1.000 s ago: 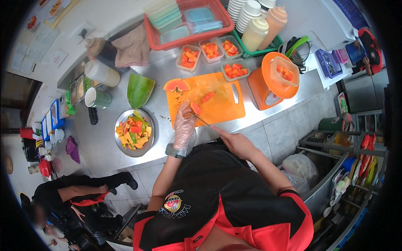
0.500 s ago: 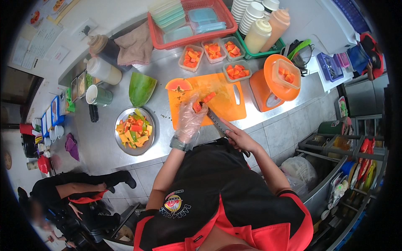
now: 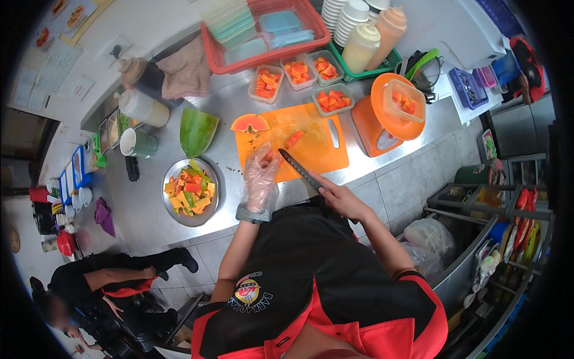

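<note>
The right hand [image 3: 342, 199], at half past four from the middle of the board [image 3: 326, 157], has its grip closed on the handle of a knife [image 3: 301, 169], whose dark blade points toward half past ten. The left hand [image 3: 260, 173], in a clear glove at half past seven, has its grip curled nearly closed around an orange-red fruit piece [image 3: 274, 155]; most of the piece is hidden, so its shape cannot be told. The knife tip lies just beside those fingertips; whether it touches the piece is unclear. A cut chunk [image 3: 293, 139] rests near the middle of the board, and a seeded papaya wedge [image 3: 250, 123] at ten. The step in hand looks like cutting the fruit up; another stroke would call for a steady left grip, with the fingertips kept behind the edge. Farther out on the steel desk [image 3: 137, 206], a bowl [image 3: 192, 222] of peels [image 3: 189, 187] sits at eight and a green fruit [image 3: 198, 131] at nine. Tubs [image 3: 265, 84] of cubes run from eleven to between one and two, and an orange scale [image 3: 366, 128] at half past two bears another.
</note>
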The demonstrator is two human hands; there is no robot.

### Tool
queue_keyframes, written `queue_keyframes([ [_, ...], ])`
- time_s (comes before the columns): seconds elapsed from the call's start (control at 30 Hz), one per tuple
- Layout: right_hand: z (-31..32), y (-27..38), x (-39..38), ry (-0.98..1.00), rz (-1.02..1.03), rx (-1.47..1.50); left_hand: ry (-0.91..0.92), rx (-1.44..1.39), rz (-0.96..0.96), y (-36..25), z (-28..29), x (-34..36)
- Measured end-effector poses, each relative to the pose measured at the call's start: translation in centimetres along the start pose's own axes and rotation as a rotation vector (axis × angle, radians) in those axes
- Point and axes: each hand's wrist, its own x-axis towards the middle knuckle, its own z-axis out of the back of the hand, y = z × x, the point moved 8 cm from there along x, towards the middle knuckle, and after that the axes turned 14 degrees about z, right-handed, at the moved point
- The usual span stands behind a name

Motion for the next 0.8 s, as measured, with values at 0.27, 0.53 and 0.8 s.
queue_keyframes([
  [0.27,0.0,2.4,0.7,-0.104,0.193,-0.301,0.111,-0.568,0.186,3.9,0.9,1.1],
  [0.53,-1.1,2.2,0.9,-0.178,0.298,-0.446,0.153,-0.641,0.198,3.1,-0.5,0.1],
  [0.8,-0.8,3.1,0.6,-0.179,0.246,-0.544,0.187,-0.66,0.209,3.8,-0.6,0.7],
])
